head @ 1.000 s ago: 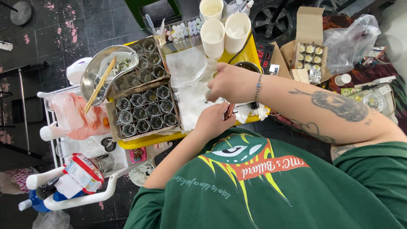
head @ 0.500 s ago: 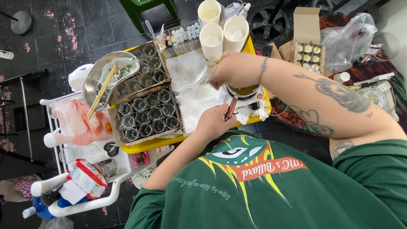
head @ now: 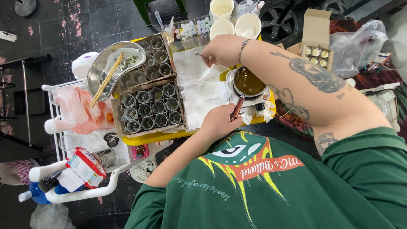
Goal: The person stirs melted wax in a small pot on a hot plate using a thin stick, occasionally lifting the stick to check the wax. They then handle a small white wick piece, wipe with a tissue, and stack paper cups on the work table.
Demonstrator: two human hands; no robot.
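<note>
Head view, single entry. Left hand (head: 219,122): closed around the reddish-brown handle (head: 236,109) of a small metal pot (head: 248,82) of amber liquid, which sits on a white base at the yellow tray's (head: 163,137) right end. Right hand (head: 220,50): pinched shut on a thin metal stirrer (head: 208,60), held above white paper towels (head: 197,85) just left of the pot. Adjacent: cardboard box of small dark cups (head: 149,109); steel bowl with chopsticks (head: 111,68); paper cups (head: 235,26). Step judged: tending the liquid, stirrer lifted clear. Next move calls for a level pot and a firm handle grip.

Craft workshop — trays of small jars (head: 150,108), dye vials (head: 193,27).
</note>
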